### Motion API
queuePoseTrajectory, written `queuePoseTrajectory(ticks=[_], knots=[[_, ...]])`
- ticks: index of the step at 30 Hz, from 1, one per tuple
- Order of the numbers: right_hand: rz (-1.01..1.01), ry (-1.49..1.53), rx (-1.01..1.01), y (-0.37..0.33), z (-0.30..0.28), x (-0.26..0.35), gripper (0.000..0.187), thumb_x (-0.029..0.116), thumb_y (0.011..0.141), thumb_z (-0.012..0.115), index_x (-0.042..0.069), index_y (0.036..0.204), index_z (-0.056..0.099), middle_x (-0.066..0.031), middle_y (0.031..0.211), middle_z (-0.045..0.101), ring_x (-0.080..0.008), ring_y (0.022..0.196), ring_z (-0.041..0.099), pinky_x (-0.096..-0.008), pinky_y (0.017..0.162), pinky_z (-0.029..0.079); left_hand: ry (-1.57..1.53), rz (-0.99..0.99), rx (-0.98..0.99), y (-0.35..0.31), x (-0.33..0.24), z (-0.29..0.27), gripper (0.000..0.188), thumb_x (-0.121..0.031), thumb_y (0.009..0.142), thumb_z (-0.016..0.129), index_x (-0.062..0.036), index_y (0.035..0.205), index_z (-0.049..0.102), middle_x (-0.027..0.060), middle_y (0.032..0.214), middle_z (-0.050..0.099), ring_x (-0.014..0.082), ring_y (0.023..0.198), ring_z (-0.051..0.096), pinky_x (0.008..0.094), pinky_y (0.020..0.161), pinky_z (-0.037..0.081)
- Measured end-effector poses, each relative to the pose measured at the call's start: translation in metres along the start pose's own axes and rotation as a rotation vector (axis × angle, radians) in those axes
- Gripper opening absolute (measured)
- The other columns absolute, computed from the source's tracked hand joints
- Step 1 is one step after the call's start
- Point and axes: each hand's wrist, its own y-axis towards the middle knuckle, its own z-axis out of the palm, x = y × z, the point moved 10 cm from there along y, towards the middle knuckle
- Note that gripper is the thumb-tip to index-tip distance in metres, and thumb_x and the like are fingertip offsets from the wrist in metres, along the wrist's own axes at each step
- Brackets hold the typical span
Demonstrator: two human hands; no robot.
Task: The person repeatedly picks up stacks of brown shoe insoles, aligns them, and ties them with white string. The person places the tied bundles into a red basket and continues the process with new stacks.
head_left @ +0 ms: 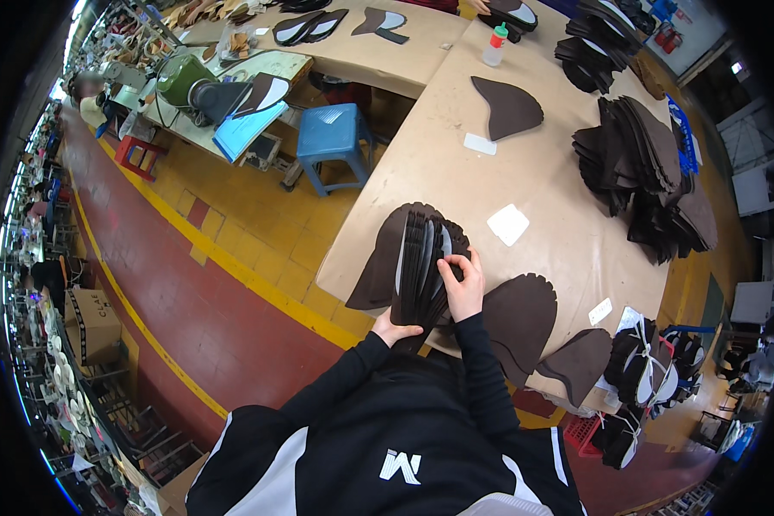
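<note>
Two hands (395,329) (463,292) hold brown pieces (420,268) near the table edge (359,225), open room beyond.

Head cam – fisheye, near, down @ L hand (392,328), R hand (465,291).

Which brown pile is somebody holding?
The upright stack with pale grey layers: the left hand grips it low, the right hand is at its edge. The other piles lie on the table.

The near stack (414,268) is coloured dark brown and grey, the table (439,172) tan, the stool (328,133) blue, the left floor (189,292) red, striped yellow.
</note>
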Motion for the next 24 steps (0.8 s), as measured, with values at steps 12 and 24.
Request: queuePoseTrajectory(ticks=[12, 24], knots=[[-0.385, -0.217, 0.061, -0.002, 0.009, 0.036, 0.051, -0.017, 0.07, 0.05, 0.017, 0.105, 0.065, -0.0174, 0.147, 0.02, -0.032, 0.127, 0.04, -0.0306, 0.078, 0.049, 0.099, 0.053, 0.007, 0.0, 0.0, -0.001, 0.068, -0.024, 0.067, 0.084, 0.0006, 0.12, 0.05, 0.009, 0.11, 0.061, 0.0158, 0.101, 0.056, 0.0291, 0.089, 0.046], [-0.188, -0.017, 0.096, 0.0, 0.008, 0.025, 0.013, -0.006, 0.073, 0.055, 0.003, 0.079, 0.062, -0.0197, 0.131, 0.043, -0.0347, 0.119, 0.047, -0.0363, 0.094, 0.041, 0.109, 0.114, -0.008, -0.002, -0.004, -0.003, 0.071, -0.03, 0.067, 0.085, 0.0001, 0.12, 0.05, 0.0077, 0.109, 0.062, 0.0144, 0.1, 0.056, 0.0284, 0.088, 0.046]])
